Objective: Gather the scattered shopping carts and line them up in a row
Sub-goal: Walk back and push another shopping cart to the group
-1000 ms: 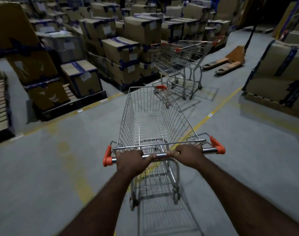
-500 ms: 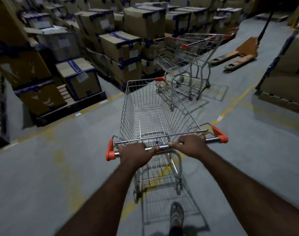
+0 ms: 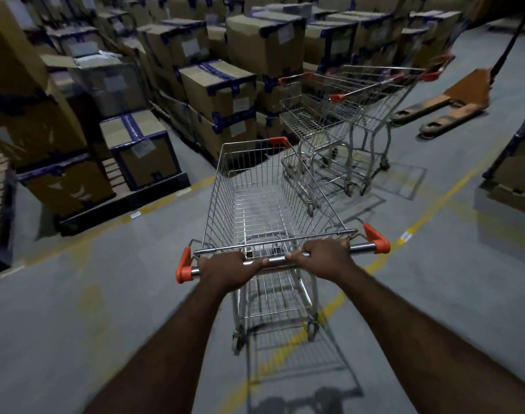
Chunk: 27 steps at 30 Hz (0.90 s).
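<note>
Cart [image 3: 264, 201] rolled nearer parked carts [image 3: 344, 121]; left grip [image 3: 228, 270], right grip [image 3: 324, 256] clasp handle [image 3: 277, 260], fingertips hidden.

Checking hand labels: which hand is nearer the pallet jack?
Right. The right hand grips the cart handle on the side toward the pallet jack; the left hand grips it farther left, away from it.

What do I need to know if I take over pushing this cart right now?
Left hand: grips the handle of the cart, left of middle.
Right hand: grips the handle, right of middle.
Cart: empty, on the floor.
Parked carts: two, seemingly nested, close to its front right, beside the boxes. Pallet jack beyond.
Done: those two look lined up.
Left: probably steer right and slide this cart in behind them. No other stray carts in view.
</note>
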Motion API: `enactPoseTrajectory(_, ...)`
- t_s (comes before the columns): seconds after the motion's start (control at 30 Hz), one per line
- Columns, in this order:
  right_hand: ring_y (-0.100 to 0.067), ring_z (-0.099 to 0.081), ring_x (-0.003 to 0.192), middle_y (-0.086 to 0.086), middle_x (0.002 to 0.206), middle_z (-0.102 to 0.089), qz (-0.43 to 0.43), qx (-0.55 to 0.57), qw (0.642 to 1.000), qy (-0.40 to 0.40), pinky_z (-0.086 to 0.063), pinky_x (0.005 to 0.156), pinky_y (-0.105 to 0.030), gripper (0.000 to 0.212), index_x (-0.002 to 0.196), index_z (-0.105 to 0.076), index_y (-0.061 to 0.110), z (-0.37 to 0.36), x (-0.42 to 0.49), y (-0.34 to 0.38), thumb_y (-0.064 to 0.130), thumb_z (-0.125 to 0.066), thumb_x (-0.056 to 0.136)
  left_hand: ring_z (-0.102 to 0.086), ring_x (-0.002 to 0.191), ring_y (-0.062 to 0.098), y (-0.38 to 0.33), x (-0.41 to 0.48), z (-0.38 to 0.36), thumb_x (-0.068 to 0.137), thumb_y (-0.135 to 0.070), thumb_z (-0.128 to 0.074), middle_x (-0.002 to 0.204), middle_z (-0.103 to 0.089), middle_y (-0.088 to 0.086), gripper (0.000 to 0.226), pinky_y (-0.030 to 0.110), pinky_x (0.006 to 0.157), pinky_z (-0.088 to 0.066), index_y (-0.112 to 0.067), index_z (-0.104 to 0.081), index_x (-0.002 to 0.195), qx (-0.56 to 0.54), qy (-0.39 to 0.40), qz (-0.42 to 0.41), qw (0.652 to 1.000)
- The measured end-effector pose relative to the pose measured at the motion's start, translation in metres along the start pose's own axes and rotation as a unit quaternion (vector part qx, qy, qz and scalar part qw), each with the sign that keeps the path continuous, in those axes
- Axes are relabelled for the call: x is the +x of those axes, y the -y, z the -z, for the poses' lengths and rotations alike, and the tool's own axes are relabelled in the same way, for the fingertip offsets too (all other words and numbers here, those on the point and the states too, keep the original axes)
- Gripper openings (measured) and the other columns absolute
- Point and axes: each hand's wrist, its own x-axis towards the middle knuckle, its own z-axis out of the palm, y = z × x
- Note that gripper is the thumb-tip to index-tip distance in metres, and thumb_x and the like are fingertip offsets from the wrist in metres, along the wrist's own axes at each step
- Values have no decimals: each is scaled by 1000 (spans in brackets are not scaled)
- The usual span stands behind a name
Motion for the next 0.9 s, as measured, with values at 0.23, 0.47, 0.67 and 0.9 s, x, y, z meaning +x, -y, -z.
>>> enactPoseTrajectory(0.23,-23,-61,111,3,104,-72,4,-4,1000,8,-26,109,-55,59,83,-62,33,18,83,-29,85,-34,84,-63,107,27,-17,84,18,67,-100,-14,111,-71,3,94,51,102,-43,-27,-66,98,-3,29,14,999)
enactPoseTrajectory(0.47,-23,-61,110,3,105,-71,2,-30,999,14,-25,111,-58,62,78,-59,30,39,191,-62,86,-32,84,-63,104,26,-38,187,35,64,-99,-9,107,-71,1,89,53,102,-40,-29,-59,87,2,7,3,1000)
enactPoseTrajectory(0.67,-22,-61,107,3,103,-70,11,-18,1000,18,-28,108,-54,60,68,-50,28,60,291,-81,84,-34,85,-64,98,25,-43,290,55,56,-103,-4,99,-70,0,100,53,100,-42,-27,-61,86,-7,-4,8,1000)
enactPoseTrajectory(0.9,-24,-60,114,1,112,-70,12,-17,1000,22,-23,109,-55,58,88,-61,33,79,387,-98,83,-33,86,-64,95,25,-51,386,79,54,-104,-1,95,-69,-1,104,54,98,-42,-26,-62,86,0,-5,18,1000)
